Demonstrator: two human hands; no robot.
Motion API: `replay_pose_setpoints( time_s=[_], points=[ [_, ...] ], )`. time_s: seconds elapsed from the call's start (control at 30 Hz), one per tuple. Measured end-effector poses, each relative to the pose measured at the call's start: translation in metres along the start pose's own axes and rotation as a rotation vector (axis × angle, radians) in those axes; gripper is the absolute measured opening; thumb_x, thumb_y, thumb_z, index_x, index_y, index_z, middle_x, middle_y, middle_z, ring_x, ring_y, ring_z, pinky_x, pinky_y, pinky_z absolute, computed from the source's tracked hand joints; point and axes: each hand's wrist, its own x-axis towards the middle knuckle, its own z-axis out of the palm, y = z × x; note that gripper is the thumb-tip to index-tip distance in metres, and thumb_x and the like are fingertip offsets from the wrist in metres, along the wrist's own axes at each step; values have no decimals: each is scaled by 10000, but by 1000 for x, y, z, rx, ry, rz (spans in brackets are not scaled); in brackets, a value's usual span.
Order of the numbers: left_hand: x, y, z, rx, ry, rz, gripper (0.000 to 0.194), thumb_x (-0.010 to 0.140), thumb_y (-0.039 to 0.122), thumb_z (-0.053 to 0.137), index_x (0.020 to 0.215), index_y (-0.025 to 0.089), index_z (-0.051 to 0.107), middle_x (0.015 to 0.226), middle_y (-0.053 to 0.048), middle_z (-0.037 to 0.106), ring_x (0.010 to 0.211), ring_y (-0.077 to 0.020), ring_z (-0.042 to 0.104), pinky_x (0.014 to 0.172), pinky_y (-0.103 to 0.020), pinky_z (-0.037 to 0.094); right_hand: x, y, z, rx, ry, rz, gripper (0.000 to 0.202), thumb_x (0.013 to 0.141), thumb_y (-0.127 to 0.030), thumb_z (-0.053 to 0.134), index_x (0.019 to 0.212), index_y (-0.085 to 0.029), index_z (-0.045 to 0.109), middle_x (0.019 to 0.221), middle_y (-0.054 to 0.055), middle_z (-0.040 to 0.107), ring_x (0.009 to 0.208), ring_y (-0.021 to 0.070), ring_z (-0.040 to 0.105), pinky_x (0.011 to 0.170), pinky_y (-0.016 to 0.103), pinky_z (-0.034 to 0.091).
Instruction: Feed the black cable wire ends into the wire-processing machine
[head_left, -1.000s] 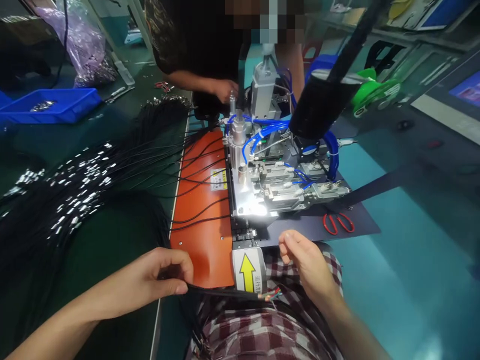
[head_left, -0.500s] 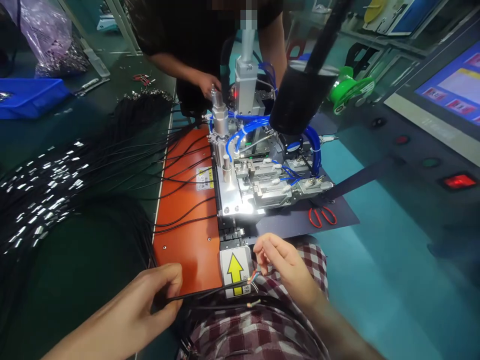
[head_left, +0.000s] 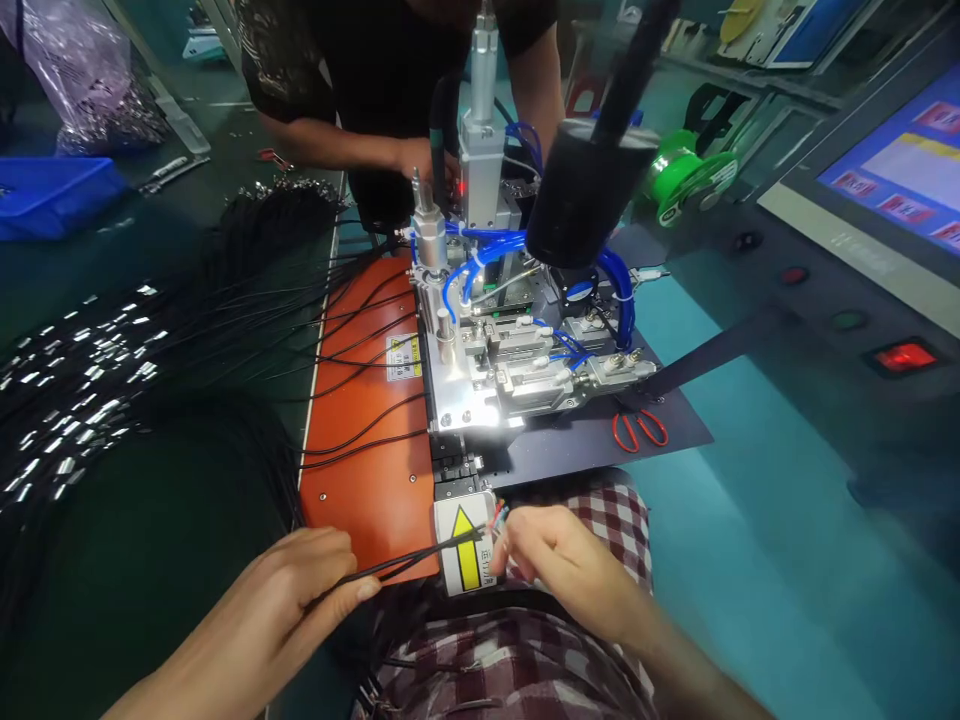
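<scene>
Closer to the colored wire tips (head_left: 498, 515) than before, the right hand (head_left: 556, 562) has its fingers curled by them — I can't tell if they pinch. The left hand (head_left: 274, 600) has thumb and finger clamped on the black cables (head_left: 441, 547). These stretch long-ways from left to right, tips pointing right and a bit away, over the orange plate's (head_left: 367, 520) near right corner and the yellow arrow (head_left: 468, 568).

A worker's left hand (head_left: 300, 590) grips black cables (head_left: 409, 559) above an orange panel (head_left: 367, 420) as the right hand (head_left: 551, 550) curls at their colored wire ends (head_left: 498, 514), beside a yellow arrow (head_left: 468, 568); beyond, a co-worker's hand (head_left: 421, 160) is near a metal machine (head_left: 536, 378), red-handled scissors (head_left: 635, 437) lying on a gray plate (head_left: 574, 452).
</scene>
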Motion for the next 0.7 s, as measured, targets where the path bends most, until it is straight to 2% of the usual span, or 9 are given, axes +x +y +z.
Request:
replay_pose_setpoints(
  time_s=[0.1,0.2,0.27,0.37,0.43,0.5,0.57,0.67,0.7],
  points=[
    [-3,2,1,-67,87,46,282,922,295,356,680,205,469,674,-4,493,611,-137,455,549,-262,328,-1,-1,-3,24,23,18,352,927,-365,414,772,-196,680,628,0,556,563,141,488,534,251,367],
    [-6,1,4,-43,54,-10,333,906,318,388,595,201,372,583,32,376,510,-107,352,492,-258,268,3,-3,-4,127,112,-2,237,923,-324,423,988,-226,629,776,4,601,591,133,516,586,255,423],
    [-8,-1,4,14,15,-58,400,879,365,432,556,202,261,551,49,280,479,-96,273,469,-260,228,4,-7,-3,125,69,-36,252,932,-295,394,1015,-234,623,798,13,614,673,153,562,660,275,449],
    [-9,-2,3,131,-38,-105,442,818,452,505,583,206,223,567,56,272,491,-97,268,469,-256,213,-4,-17,3,10,-92,-75,241,892,-243,474,1076,-264,627,884,24,653,826,195,600,768,319,453],
    [-7,1,3,204,-48,-107,440,741,509,581,624,211,279,604,55,330,512,-104,313,483,-251,227,-13,-24,7,-87,-200,-124,424,786,-223,638,1196,-304,571,1034,23,657,889,217,601,845,350,437],
    [-2,6,4,238,-3,-82,453,641,549,655,717,211,362,679,42,392,559,-126,369,507,-250,262,-23,-29,7,-166,-235,-152,657,695,-233,740,1293,-335,489,1150,30,630,926,238,596,884,373,423],
    [2,11,5,221,64,-57,487,613,549,678,814,205,399,750,23,417,613,-147,401,533,-257,296,-30,-32,3,-218,-256,-147,645,686,-266,757,1278,-344,513,1161,33,633,947,251,596,882,374,430],
    [5,14,4,82,117,-53,320,784,461,569,751,208,376,730,26,381,616,-138,389,538,-254,301,-31,-34,-4,-212,-366,-101,391,686,-329,758,1067,-318,670,977,16,701,881,233,627,801,326,477],
    [4,13,3,21,135,-51,286,847,406,505,707,209,354,700,32,355,601,-131,374,533,-251,293,-29,-33,-6,-198,-357,-77,332,689,-345,754,1013,-308,689,937,9,707,865,226,633,788,320,483]
  ],
)
